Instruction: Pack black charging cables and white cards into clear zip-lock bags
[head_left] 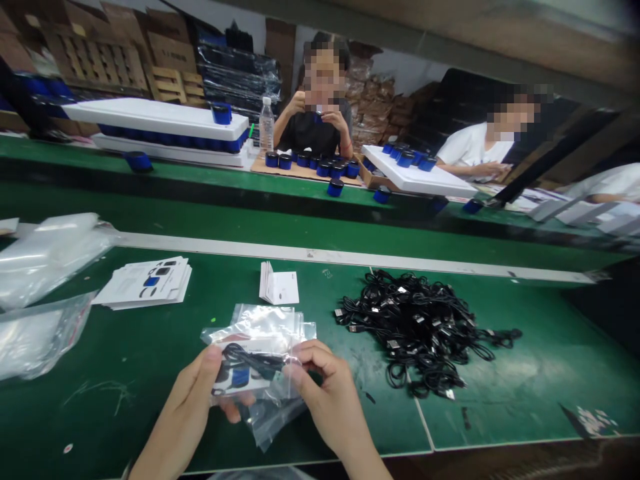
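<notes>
Watching remotely, I see the left hand (190, 400) and right hand (323, 390) half-closed, pinching opposite edges of a clear plastic bag (257, 327) holding a black cable (253, 359).

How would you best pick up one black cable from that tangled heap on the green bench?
Pinch the plug poking out at the left edge of the heap, coming from above on that side. The cables are looped together in the middle, so pulling there would likely drag others along; the stiff plug stands free and gives a firm hold.
</notes>
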Demonstrator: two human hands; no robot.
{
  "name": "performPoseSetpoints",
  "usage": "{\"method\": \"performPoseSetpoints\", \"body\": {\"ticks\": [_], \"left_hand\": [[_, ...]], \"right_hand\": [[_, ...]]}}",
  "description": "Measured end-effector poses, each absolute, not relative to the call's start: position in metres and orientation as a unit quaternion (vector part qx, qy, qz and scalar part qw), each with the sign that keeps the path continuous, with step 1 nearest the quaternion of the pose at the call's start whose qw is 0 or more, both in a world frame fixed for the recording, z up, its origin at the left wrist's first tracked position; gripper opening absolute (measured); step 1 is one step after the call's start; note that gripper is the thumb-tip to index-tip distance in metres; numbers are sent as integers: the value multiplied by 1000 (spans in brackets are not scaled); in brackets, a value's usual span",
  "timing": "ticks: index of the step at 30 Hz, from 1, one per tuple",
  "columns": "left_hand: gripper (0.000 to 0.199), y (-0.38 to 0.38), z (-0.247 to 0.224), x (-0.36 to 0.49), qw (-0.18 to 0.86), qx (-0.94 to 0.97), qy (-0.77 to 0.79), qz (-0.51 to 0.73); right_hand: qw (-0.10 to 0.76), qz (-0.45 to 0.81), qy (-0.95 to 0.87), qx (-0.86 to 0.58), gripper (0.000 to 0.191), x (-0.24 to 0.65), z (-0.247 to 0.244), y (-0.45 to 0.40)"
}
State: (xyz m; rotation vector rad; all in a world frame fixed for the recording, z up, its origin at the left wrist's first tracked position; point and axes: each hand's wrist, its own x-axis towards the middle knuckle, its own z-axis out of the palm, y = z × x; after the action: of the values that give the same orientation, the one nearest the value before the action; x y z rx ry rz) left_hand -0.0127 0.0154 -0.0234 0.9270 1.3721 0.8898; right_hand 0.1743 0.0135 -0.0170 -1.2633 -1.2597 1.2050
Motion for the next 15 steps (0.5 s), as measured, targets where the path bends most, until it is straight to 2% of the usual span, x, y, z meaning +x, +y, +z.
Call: {"method": "performPoseSetpoints", "body": {"ticks": [9, 15], "left_hand": [[58, 13, -14, -2, 640, 338, 571, 389], [58, 15, -14, -3, 677, 316, 550, 373]], "right_hand": [[457, 552, -512, -473, 4, 181, -18, 17], [438, 513, -576, -461, 11, 190, -8, 18]]}}
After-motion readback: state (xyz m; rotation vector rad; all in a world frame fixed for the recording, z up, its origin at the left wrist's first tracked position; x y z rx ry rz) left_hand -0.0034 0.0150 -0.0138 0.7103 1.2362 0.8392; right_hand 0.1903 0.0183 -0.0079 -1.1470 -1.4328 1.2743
